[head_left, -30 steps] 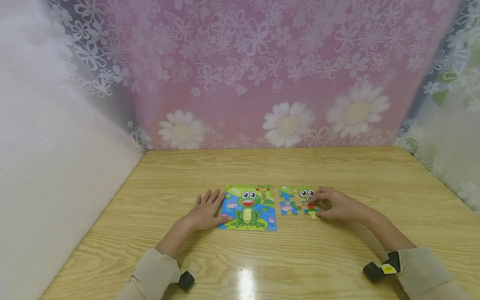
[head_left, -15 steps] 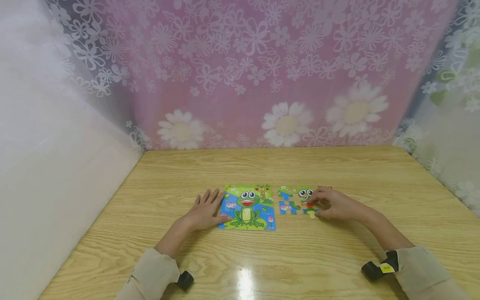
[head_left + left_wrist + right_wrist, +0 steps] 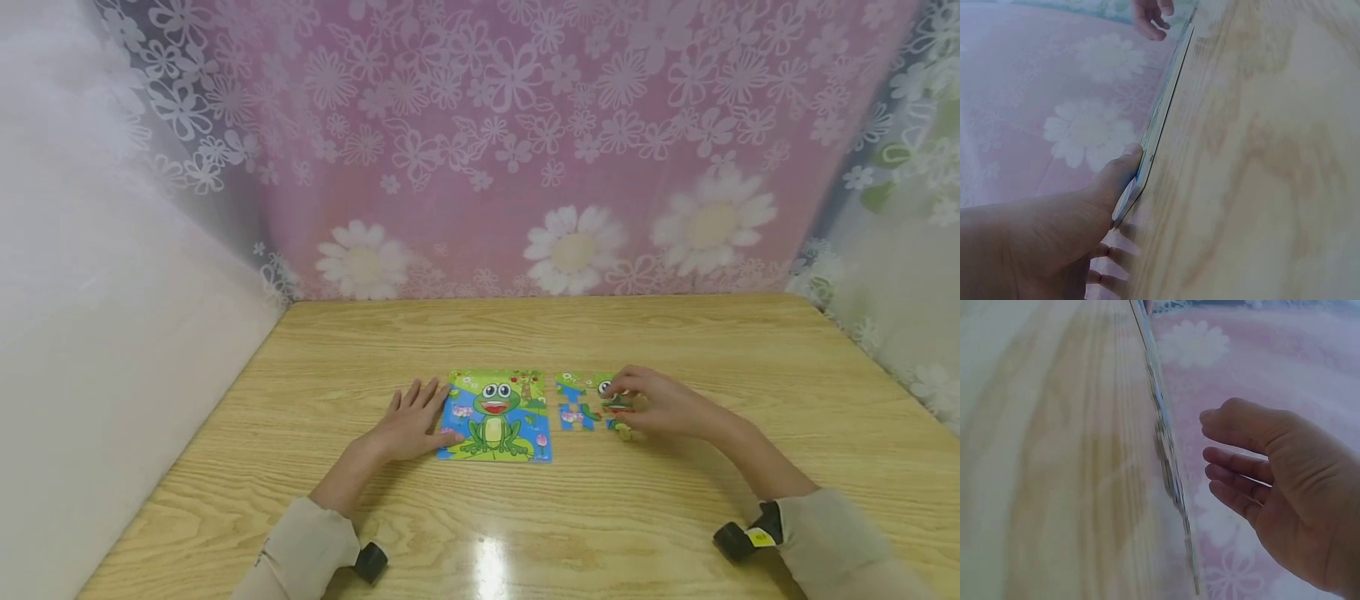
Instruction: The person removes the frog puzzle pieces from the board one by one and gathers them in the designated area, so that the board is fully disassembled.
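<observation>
A square frog puzzle (image 3: 493, 428) lies assembled on the table. My left hand (image 3: 405, 429) rests at its left side, fingers spread and thumb over its edge; the left wrist view has that thumb (image 3: 1124, 164) against the board. To the right are several jigsaw pieces (image 3: 576, 417) showing parts of a like frog picture, including the eyes and red mouth. Over their right part hovers my right hand (image 3: 667, 407), thumb and fingers apart. In the right wrist view its fingertips stand off the thin row of pieces (image 3: 1166, 444), with nothing between them. This hand hides the rightmost pieces.
The wood-grain table (image 3: 480, 333) extends around both pictures. A pink flowered cloth (image 3: 480, 167) hangs behind its far edge, and pale cloth (image 3: 112, 292) closes the left side. Each wrist carries a black camera, such as the right one (image 3: 735, 542).
My right hand has shifted slightly left and its fingers have moved apart, away from the red-mouth area. My left hand has stayed in place at the puzzle.
</observation>
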The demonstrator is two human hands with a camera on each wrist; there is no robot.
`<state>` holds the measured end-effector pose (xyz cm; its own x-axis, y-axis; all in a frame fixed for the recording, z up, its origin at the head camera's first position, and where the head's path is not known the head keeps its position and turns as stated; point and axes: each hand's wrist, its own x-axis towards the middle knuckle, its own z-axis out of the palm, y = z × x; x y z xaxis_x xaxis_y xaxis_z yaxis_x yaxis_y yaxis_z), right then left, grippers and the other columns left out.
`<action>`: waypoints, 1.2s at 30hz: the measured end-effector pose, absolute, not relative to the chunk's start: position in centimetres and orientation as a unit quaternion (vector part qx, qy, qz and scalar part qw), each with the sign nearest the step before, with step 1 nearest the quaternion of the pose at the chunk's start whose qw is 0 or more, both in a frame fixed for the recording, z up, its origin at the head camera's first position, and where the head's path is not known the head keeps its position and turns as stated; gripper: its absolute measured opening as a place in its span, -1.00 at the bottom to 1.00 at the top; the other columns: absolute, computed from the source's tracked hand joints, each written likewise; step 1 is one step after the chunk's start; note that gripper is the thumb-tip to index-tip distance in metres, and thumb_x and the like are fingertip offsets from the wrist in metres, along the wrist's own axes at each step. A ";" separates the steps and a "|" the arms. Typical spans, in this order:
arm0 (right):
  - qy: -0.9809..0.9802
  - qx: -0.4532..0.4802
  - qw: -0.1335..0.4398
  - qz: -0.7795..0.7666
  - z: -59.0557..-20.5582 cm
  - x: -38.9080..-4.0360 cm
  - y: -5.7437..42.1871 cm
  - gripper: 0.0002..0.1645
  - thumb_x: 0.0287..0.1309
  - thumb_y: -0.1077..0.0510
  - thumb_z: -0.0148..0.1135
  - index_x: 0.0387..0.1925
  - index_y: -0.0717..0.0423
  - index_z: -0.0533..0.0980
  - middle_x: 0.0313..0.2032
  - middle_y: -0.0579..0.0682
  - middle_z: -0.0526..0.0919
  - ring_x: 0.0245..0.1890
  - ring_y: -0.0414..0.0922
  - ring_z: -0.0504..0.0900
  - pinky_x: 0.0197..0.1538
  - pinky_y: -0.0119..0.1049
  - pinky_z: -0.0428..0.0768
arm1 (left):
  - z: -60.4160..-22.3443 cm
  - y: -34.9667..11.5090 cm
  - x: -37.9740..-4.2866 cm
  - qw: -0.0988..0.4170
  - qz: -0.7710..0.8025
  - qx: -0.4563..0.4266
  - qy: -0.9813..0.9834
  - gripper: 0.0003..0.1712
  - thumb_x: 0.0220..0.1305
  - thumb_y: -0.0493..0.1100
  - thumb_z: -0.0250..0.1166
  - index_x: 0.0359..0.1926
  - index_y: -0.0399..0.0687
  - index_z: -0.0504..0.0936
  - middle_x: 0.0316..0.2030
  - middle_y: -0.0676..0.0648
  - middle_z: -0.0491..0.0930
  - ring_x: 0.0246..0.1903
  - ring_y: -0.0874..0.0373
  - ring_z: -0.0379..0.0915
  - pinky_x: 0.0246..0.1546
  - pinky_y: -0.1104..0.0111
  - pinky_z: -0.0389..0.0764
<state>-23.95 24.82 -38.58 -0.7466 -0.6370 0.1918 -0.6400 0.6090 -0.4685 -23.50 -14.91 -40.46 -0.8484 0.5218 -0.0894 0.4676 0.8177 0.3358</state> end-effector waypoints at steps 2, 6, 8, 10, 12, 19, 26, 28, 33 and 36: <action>-0.891 0.372 0.008 0.261 -38.3 -24.1 23.8 -0.73 0.05 0.27 0.30 -0.14 0.15 0.56 -0.17 -0.01 0.50 -0.27 -0.06 0.49 -0.27 -0.17 0.53 | -40.4 -14.9 -23.5 0.091 0.152 0.260 0.949 -0.01 0.23 0.32 0.05 0.43 -0.14 -0.11 0.39 -0.23 -0.22 0.34 -0.20 -0.45 0.21 -0.12 -0.33; -0.885 0.389 0.003 0.257 -37.8 -24.5 21.8 -0.71 0.08 0.24 0.28 -0.11 0.19 0.55 -0.13 0.02 0.49 -0.21 0.00 0.48 -0.23 -0.10 0.53 | -40.5 -14.8 -23.6 0.094 0.152 0.259 0.949 -0.01 0.22 0.33 0.03 0.43 -0.13 -0.12 0.40 -0.22 -0.23 0.34 -0.19 -0.46 0.22 -0.10 -0.34; -0.883 0.393 -0.002 0.259 -37.8 -24.8 20.7 -0.69 0.09 0.23 0.27 -0.10 0.21 0.54 -0.12 0.03 0.49 -0.18 0.02 0.48 -0.19 -0.08 0.52 | -40.4 -14.8 -23.6 0.095 0.149 0.259 0.949 -0.01 0.23 0.34 0.03 0.43 -0.13 -0.12 0.40 -0.21 -0.23 0.34 -0.18 -0.46 0.22 -0.10 -0.34; -0.882 0.396 -0.007 0.257 -37.9 -25.1 19.7 -0.68 0.09 0.21 0.27 -0.08 0.21 0.54 -0.12 0.02 0.49 -0.16 0.03 0.47 -0.18 -0.08 0.51 | -40.3 -14.7 -23.6 0.097 0.148 0.259 0.949 -0.01 0.23 0.33 0.03 0.43 -0.13 -0.12 0.40 -0.21 -0.24 0.34 -0.18 -0.46 0.22 -0.09 -0.34; -0.880 0.397 -0.013 0.259 -38.1 -25.4 18.8 -0.68 0.10 0.20 0.27 -0.08 0.20 0.54 -0.11 0.01 0.49 -0.14 0.02 0.47 -0.15 -0.08 0.49 | -40.2 -14.6 -23.5 0.099 0.149 0.260 0.949 -0.02 0.23 0.32 0.03 0.43 -0.13 -0.12 0.40 -0.21 -0.24 0.34 -0.18 -0.46 0.22 -0.09 -0.35; -0.884 0.388 -0.048 0.258 -38.8 -25.9 16.0 -0.61 0.09 0.15 0.28 -0.01 0.16 0.53 -0.07 0.03 0.48 -0.12 0.00 0.45 -0.12 -0.12 0.48 | -39.8 -14.4 -23.4 0.103 0.152 0.258 0.948 -0.02 0.24 0.30 0.04 0.43 -0.16 -0.12 0.39 -0.22 -0.23 0.34 -0.20 -0.44 0.22 -0.10 -0.33; -0.903 0.355 -0.071 0.232 -39.3 -25.7 14.4 -0.53 0.08 0.09 0.29 0.03 0.16 0.49 -0.05 -0.02 0.46 -0.12 -0.08 0.39 -0.14 -0.20 0.44 | -40.1 -14.5 -23.5 0.103 0.155 0.261 0.947 -0.01 0.23 0.31 0.05 0.43 -0.16 -0.12 0.39 -0.23 -0.23 0.34 -0.20 -0.44 0.22 -0.10 -0.34; -0.904 0.353 -0.069 0.229 -39.3 -25.6 14.3 -0.53 0.08 0.08 0.29 0.03 0.16 0.49 -0.04 -0.02 0.46 -0.08 -0.06 0.40 -0.12 -0.18 0.46 | -40.2 -14.6 -23.6 0.103 0.152 0.260 0.948 -0.01 0.23 0.32 0.04 0.43 -0.14 -0.13 0.40 -0.22 -0.24 0.34 -0.19 -0.45 0.22 -0.10 -0.35; -0.904 0.347 -0.078 0.239 -39.0 -25.5 13.9 -0.51 0.08 0.07 0.30 0.05 0.15 0.48 -0.03 -0.01 0.42 -0.08 -0.05 0.41 -0.10 -0.16 0.46 | -40.4 -14.8 -23.7 0.098 0.147 0.257 0.950 -0.01 0.23 0.32 0.04 0.43 -0.13 -0.12 0.40 -0.21 -0.24 0.34 -0.19 -0.46 0.22 -0.09 -0.36; -0.904 0.346 -0.079 0.239 -38.9 -25.5 13.8 -0.49 0.07 0.07 0.32 0.06 0.15 0.48 -0.06 -0.02 0.41 -0.13 -0.08 0.43 -0.13 -0.18 0.46 | -40.4 -14.9 -23.6 0.099 0.145 0.254 0.951 -0.01 0.23 0.33 0.03 0.43 -0.12 -0.13 0.40 -0.20 -0.25 0.34 -0.18 -0.46 0.22 -0.09 -0.35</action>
<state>-25.45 13.75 -38.89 -0.7485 -0.6627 0.0225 -0.5872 0.6467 -0.4868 -23.60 -14.90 -40.41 -0.8509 0.5128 -0.1142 0.4553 0.8282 0.3268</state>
